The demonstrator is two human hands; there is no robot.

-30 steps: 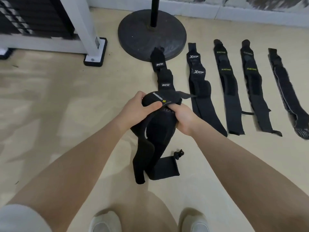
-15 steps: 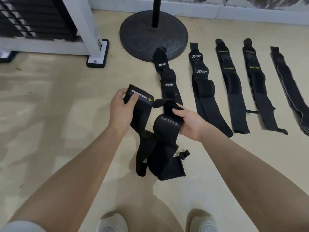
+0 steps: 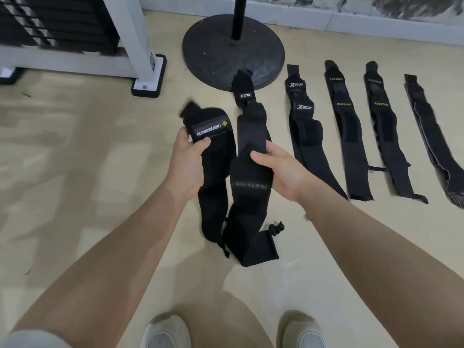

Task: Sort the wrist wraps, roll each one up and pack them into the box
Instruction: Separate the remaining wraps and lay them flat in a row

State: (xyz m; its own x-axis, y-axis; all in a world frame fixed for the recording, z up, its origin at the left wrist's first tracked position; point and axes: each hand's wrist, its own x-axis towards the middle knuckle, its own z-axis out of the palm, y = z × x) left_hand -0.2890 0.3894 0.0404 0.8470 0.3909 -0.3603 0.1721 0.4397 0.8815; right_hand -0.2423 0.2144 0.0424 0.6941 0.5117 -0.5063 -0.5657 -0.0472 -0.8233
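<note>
In hands, wraps now pulled apart.

I've got just the one view, head-mounted, wide-angle, looking forward and steeply down from standing height. Both forearms run in from the bottom corners, shoes at the bottom edge, so I'm nearly over the floor. The top of frame reaches the wall base ahead. Edges bow noticeably. No second view shares anything.

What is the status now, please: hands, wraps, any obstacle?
Left hand grips the MANUEKLEAR wrap. Right hand holds the BOKEERSI wrap. Five wraps flat on floor. No box in view.
</note>
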